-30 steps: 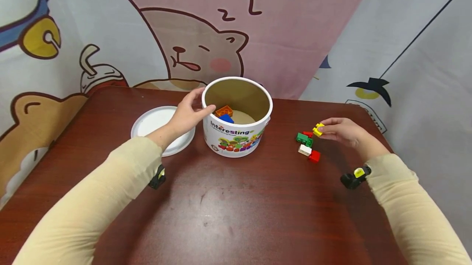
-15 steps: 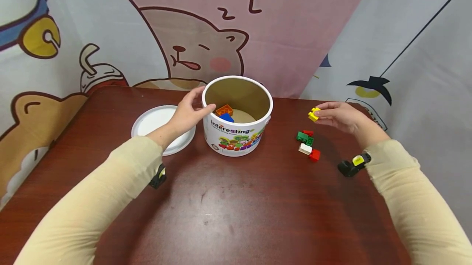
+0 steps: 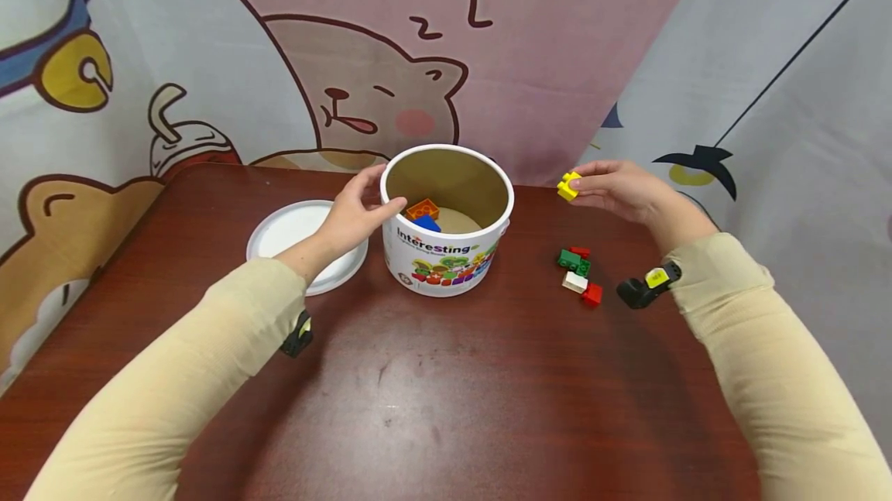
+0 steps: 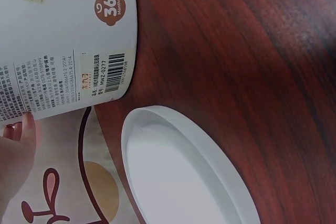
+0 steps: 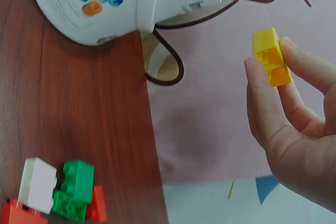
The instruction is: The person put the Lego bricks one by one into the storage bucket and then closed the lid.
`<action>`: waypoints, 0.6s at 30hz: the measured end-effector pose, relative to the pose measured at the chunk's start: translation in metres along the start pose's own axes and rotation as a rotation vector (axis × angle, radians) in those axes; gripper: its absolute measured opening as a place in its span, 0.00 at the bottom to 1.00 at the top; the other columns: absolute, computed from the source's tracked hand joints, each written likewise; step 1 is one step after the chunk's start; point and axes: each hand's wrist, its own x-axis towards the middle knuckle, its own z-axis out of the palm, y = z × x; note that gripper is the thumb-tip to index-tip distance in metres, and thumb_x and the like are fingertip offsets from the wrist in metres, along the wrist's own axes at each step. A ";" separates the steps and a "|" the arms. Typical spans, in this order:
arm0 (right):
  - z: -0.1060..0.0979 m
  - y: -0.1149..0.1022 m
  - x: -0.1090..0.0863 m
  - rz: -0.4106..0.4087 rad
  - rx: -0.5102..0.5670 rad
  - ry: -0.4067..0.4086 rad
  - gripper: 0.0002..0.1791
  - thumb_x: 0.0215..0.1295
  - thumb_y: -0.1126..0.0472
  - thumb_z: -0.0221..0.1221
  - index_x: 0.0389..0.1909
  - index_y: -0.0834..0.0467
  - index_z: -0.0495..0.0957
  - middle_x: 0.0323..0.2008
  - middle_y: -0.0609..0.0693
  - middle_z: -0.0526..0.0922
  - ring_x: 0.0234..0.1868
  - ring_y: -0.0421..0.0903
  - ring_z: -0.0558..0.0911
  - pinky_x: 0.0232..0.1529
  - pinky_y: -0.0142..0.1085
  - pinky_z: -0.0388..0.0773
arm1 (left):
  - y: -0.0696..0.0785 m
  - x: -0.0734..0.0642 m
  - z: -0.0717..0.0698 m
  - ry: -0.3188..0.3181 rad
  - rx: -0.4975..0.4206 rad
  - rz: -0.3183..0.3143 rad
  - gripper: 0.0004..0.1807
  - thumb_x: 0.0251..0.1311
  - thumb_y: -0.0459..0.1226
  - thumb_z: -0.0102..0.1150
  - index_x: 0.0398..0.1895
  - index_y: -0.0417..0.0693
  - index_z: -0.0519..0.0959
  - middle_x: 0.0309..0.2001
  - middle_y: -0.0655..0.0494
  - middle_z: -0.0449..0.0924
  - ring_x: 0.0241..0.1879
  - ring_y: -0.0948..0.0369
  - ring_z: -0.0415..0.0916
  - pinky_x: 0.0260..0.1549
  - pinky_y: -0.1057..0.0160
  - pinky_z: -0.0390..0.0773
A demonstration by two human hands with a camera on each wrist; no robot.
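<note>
A white plastic bucket (image 3: 442, 265) with printed sides stands upright at the back middle of the table. My left hand (image 3: 355, 214) holds its left side, the thumb over the rim; in the left wrist view its fingertips (image 4: 26, 127) touch the outer wall. Inside the bucket lie an orange toy brick (image 3: 423, 210) and a blue brick (image 3: 427, 223). My right hand (image 3: 616, 187) pinches a yellow toy brick (image 3: 567, 187) between thumb and fingers, raised above the table to the right of the bucket. The right wrist view shows the brick's hollow underside.
Below the right hand lies a small group of bricks: green (image 3: 569, 259), white (image 3: 574, 282), a red one (image 3: 592, 294) in front and another red one (image 3: 580, 252) behind. A white lid (image 3: 279, 231) lies left of the bucket. A printed cloth (image 3: 543, 60) hangs behind the table.
My right hand has lifted the yellow brick from over the brick group and carried it up and left towards the bucket. The left hand and bucket stay put.
</note>
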 end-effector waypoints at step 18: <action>0.055 -0.021 0.018 -0.069 0.008 -0.070 0.08 0.63 0.71 0.55 0.31 0.56 0.79 0.30 0.48 0.83 0.33 0.42 0.83 0.37 0.32 0.83 | 0.000 0.000 0.000 0.007 -0.002 0.006 0.36 0.59 0.41 0.60 0.68 0.45 0.58 0.62 0.43 0.66 0.60 0.48 0.68 0.60 0.53 0.71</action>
